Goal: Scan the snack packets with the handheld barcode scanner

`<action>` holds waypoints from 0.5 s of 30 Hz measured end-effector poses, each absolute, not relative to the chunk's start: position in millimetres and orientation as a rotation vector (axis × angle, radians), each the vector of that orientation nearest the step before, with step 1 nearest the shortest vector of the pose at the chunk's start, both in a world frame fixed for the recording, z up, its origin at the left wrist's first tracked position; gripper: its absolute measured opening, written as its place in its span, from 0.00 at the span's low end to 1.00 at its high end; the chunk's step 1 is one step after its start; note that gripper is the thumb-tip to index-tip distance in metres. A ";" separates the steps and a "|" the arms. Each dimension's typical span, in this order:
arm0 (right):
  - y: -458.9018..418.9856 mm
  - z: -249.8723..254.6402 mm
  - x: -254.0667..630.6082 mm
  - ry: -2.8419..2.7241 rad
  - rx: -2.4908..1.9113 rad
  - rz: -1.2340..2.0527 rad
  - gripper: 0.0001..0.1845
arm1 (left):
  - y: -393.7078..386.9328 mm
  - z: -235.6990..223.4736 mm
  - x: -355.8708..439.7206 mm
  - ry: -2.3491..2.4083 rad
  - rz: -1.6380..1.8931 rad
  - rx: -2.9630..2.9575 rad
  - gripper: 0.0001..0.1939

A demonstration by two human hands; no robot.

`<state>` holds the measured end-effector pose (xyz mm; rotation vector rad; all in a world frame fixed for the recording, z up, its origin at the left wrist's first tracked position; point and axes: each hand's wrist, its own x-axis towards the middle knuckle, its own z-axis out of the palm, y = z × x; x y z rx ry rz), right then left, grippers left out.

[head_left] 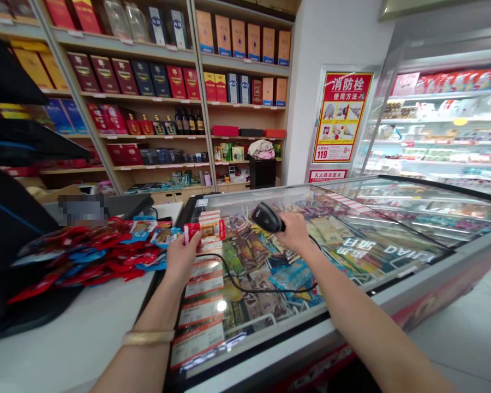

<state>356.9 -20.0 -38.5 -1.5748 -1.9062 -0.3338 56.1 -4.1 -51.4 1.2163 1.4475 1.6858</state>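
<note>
- Left hand (pixel 183 254): thumb and fingers pinched together on the near left end of a small red packet (pixel 209 229); the rest of it sticks out to the right, clear window showing brownish contents.
- Packet's place: held up over the left edge of the chest freezer (pixel 354 297), toward its far left corner.
- Right hand (pixel 295 232): closed around the handle of a black scanner (pixel 267 217), above the freezer's glass top. Scanner head points left; scanner and packet well apart.
- Black cable (pixel 245 290) loops across the freezer's left part, passing behind the right forearm. Cannot tell whether it lies on the glass.
- Gold-coloured bracelet (pixel 148 337) on left wrist.
- White counter (pixel 106 327) adjoins the freezer's left edge. Heap of red and blue packets (pixel 102 256) toward the counter's far end, reaching its right edge; dark monitor stand (pixel 8 256) at left.
- Price labels (pixel 200 305) run along the freezer's left edge; wrapped goods (pixel 253 251) under glass.
- Beyond: shelves of boxes and bottles (pixel 186 121), red-and-yellow poster (pixel 343 117).
</note>
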 end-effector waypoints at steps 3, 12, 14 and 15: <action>-25.0 -41.1 353.5 -2.035 -1.383 -0.338 0.18 | -4.6 -51.7 56.1 1.406 1.633 1.184 0.26; -34.1 -39.4 338.5 -2.241 -1.214 -0.296 0.18 | -8.8 -51.5 58.2 1.452 1.602 1.188 0.25; -34.6 -39.2 338.4 -2.250 -1.232 -0.280 0.19 | -9.6 -51.6 59.0 1.460 1.594 1.204 0.24; -34.9 -38.9 338.3 -2.253 -1.238 -0.273 0.19 | -9.9 -51.7 59.3 1.463 1.590 1.212 0.24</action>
